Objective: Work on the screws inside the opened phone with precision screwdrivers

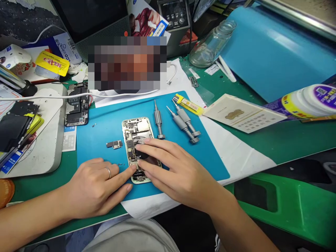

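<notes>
An opened smartphone (127,140) with its inner boards and dark battery bay showing lies on the blue mat (105,120). My left hand (96,185), with a ring on one finger, stretches its index finger to the phone's lower left part; the thumb is apart and the other fingers are curled. Spread across the phone's right side and middle is my right hand (178,168), fingers extended and covering part of the inside. A small loose board part (114,144) sits left of the phone. Tiny screws (121,164) lie near my left hand.
Grey screwdrivers (158,120) lie behind and right of the phone. At left, another opened phone (77,106) stands beside a white box (49,154). A glass jar (212,43), a card (245,112) and a white bottle (301,101) are at right. A white cable (105,95) crosses behind.
</notes>
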Motion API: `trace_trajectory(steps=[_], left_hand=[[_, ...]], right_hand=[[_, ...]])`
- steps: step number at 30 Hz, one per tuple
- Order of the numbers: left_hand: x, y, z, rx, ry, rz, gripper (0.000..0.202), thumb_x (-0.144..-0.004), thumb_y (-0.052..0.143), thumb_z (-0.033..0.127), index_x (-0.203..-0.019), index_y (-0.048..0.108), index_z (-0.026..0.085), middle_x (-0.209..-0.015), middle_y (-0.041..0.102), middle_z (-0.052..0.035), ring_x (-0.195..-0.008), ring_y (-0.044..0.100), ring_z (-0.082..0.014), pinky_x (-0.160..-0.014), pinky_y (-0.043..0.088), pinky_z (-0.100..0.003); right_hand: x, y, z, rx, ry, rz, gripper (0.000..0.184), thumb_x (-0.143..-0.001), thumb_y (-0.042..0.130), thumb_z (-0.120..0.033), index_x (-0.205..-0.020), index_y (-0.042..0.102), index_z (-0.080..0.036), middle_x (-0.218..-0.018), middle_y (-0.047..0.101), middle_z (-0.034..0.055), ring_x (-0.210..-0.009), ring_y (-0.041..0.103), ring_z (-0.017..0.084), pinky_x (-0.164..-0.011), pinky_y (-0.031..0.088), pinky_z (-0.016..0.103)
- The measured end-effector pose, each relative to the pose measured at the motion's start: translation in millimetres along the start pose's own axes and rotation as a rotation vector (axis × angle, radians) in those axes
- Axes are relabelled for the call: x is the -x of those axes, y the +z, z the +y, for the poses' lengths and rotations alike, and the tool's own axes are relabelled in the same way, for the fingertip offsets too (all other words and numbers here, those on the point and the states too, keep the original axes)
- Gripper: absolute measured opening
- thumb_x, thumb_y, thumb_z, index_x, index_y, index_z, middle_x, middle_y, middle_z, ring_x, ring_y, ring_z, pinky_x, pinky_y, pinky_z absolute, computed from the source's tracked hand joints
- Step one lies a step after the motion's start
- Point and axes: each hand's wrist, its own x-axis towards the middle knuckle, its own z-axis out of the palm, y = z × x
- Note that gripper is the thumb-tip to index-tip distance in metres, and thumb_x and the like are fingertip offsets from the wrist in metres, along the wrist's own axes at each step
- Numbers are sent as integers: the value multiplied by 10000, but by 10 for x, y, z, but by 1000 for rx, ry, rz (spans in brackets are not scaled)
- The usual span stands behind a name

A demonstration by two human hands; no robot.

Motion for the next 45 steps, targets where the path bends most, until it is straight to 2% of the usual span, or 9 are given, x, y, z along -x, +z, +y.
trace_trajectory(steps=[15,20,22,26,28,33,38,42,45], left_hand=[[50,-3,9,11,-33,-16,311,-1085,485,263,-1310,640,114,-703,593,7,-539,557,-167,-512,406,-319],[55,11,-23,0,-31,5,311,-1067,510,247,-1328,634,131,-726,613,3,-567,590,-159,-535,397,-305],[53,10,-31,-2,-28,13,314,-1065,510,247,-1332,631,131,-738,630,-2,-571,598,-159,-540,400,-302],[47,1,-38,9,-13,21,320,-1079,499,257,-1343,622,123,-737,649,-6,-572,609,-159,-558,409,-302],[45,0,-38,16,-12,27,313,-1084,500,263,-1332,627,122,-725,645,-1,-567,607,-155,-555,402,-298],[54,3,-32,18,-21,40,302,-1090,494,276,-1299,646,121,-714,648,-2,-545,583,-152,-542,385,-299],[43,-8,-32,11,-20,44,289,-1083,511,272,-1281,651,115,-699,649,5,-552,604,-157,-547,410,-300],[38,-5,-26,31,-27,58,277,-1075,524,268,-1251,669,110,-687,641,10,-545,591,-151,-538,409,-296],[44,-2,-7,69,5,111,246,-1056,548,227,-1222,675,98,-666,621,19,-531,566,-142,-534,407,-295]], right_hand=[[-8,13,13,-47,23,2,179,-970,614,-121,-1076,759,-119,-1288,744,151,-1280,655,300,-1040,620,460],[56,-50,13,-31,35,141,202,-944,618,-104,-1087,756,-137,-1209,778,127,-1214,692,257,-973,642,425],[142,-128,47,-4,113,229,236,-941,611,-95,-1115,754,-167,-1172,789,114,-1146,722,252,-940,648,433],[351,-273,199,95,430,479,260,-957,608,-101,-1102,759,-255,-1053,797,79,-987,754,253,-889,632,445],[420,-285,285,125,544,544,215,-965,613,-131,-1056,765,-252,-1007,789,80,-955,754,261,-870,626,437],[461,-178,402,145,602,433,215,-991,589,-200,-1119,756,-240,-1078,766,103,-1019,725,289,-888,608,464],[491,-143,425,112,600,337,288,-1017,508,-172,-1146,760,-225,-1168,740,120,-1110,686,295,-947,577,491],[513,-144,415,119,586,326,262,-1009,526,-156,-1119,757,-213,-1131,755,103,-1084,689,282,-934,572,460],[516,-130,400,138,578,329,255,-1005,527,-151,-1112,752,-206,-1125,755,103,-1070,691,282,-923,567,452]])
